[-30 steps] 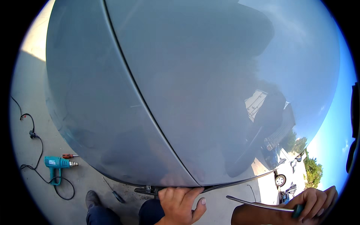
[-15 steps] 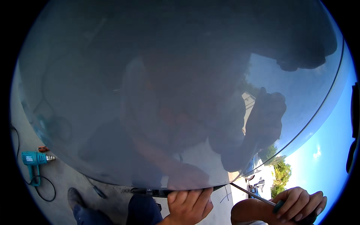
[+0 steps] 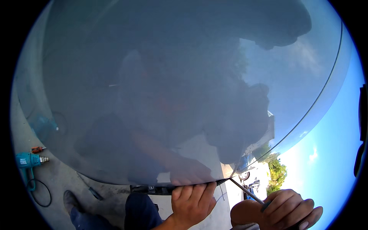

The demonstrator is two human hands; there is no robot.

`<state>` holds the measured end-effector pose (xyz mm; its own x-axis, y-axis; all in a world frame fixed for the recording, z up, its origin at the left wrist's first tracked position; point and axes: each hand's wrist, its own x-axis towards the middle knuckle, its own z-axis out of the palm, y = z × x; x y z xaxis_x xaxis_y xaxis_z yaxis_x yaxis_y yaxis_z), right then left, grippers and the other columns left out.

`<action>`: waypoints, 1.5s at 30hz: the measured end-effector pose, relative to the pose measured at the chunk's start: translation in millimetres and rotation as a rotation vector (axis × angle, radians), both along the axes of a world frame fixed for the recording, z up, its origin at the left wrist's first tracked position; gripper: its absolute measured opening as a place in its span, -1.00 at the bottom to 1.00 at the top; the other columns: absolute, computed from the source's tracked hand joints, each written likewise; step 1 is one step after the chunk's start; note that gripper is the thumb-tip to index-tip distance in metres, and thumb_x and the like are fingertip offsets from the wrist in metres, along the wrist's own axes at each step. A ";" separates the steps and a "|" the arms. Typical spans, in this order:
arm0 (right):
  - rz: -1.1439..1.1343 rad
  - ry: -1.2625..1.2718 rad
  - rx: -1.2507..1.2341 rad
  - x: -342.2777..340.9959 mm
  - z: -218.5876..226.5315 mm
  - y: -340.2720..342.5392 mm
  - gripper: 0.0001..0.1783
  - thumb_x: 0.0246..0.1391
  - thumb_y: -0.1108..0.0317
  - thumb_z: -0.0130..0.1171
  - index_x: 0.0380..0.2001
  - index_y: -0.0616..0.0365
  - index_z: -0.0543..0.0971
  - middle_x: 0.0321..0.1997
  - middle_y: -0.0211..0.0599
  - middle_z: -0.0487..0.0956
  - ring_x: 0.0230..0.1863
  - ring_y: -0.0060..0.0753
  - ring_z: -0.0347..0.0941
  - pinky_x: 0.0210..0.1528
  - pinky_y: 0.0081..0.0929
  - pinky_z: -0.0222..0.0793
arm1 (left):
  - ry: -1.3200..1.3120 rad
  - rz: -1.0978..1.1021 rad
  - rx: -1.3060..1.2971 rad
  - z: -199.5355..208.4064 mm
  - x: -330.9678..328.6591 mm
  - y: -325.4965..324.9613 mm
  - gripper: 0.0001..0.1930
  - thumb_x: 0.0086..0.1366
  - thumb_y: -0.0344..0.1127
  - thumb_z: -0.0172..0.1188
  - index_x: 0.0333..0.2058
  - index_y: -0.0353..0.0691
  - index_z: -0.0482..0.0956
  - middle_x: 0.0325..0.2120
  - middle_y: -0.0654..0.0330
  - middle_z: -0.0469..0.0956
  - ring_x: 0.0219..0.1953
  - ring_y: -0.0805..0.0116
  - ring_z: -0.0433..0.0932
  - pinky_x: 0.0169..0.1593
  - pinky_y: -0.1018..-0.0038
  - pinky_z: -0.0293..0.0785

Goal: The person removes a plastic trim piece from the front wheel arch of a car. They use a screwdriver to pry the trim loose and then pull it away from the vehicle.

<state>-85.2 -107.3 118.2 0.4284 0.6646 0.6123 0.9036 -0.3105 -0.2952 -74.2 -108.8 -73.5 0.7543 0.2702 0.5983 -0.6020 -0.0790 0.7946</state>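
Note:
A large glossy grey car body panel [image 3: 153, 96] fills most of the view, reflecting me and the sky. My left hand [image 3: 193, 203] curls its fingers around the lower rim of the panel, beside a black strip [image 3: 161, 189] that runs under that edge. To the right, my right hand [image 3: 293, 211] is closed around the handle of a tool with a long metal shaft [image 3: 245, 189], which looks like a screwdriver. The tip of the shaft meets the panel's lower edge near a seam. Most of the handle is hidden in my fingers.
On the ground at left lie a teal heat gun [image 3: 27, 161] with a black cord [image 3: 50, 195] and a small red-and-black screwdriver [image 3: 37, 149]. Another dark-handled tool [image 3: 95, 193] lies near my shoe [image 3: 70, 201]. Trees [image 3: 276, 174] and a parked vehicle [image 3: 245, 174] stand beyond.
The view has shifted slightly, so the heat gun sits further left. My right hand and the tool have moved a little left in the picture; both hands keep their hold.

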 end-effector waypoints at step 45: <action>-0.017 -0.237 -0.012 -8.5 -45.7 7.8 -0.26 0.12 -0.39 0.11 -0.11 0.13 0.32 -0.43 -0.27 0.35 -0.69 -0.43 0.22 -0.67 -0.47 0.17 | -0.021 -0.013 0.010 -13.8 -7.2 3.0 -0.71 0.16 -0.25 0.18 -0.13 -0.07 0.67 -0.34 0.40 0.50 -0.28 0.43 0.46 -0.12 0.44 0.25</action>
<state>-93.7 -99.5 72.5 0.2847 0.6662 0.6893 0.9418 -0.3283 -0.0718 -81.4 -105.8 -87.4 0.7447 0.2543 0.6171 -0.6199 -0.0792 0.7807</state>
